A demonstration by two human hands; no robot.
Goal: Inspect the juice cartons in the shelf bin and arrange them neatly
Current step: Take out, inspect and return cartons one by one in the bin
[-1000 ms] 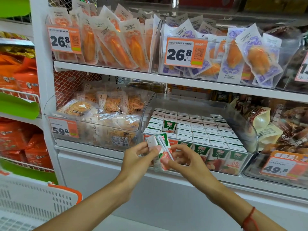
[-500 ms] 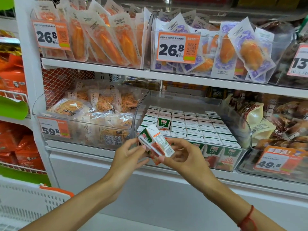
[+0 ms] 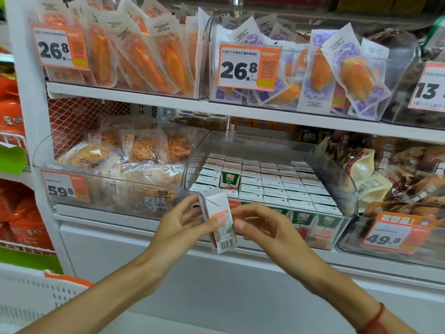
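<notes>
A small juice carton (image 3: 220,225) is held upright in front of the shelf, its white side and barcode facing me. My left hand (image 3: 179,227) grips it from the left with the thumb across its face. My right hand (image 3: 261,227) touches its right edge with the fingertips. Behind them a clear shelf bin (image 3: 342,182) holds several rows of white-topped juice cartons (image 3: 272,186). One green carton (image 3: 230,180) stands raised above the rows at the left.
A clear bin of noodle snack packs (image 3: 115,165) sits left of the juice bin, and a bin of brown packets (image 3: 404,174) sits right. Price tags hang on the bin fronts. A white basket (image 3: 36,295) is at the lower left.
The carton has been turned in my hands from tilted with its green front showing to upright with the barcode side facing me. The camera has moved closer to the shelf.
</notes>
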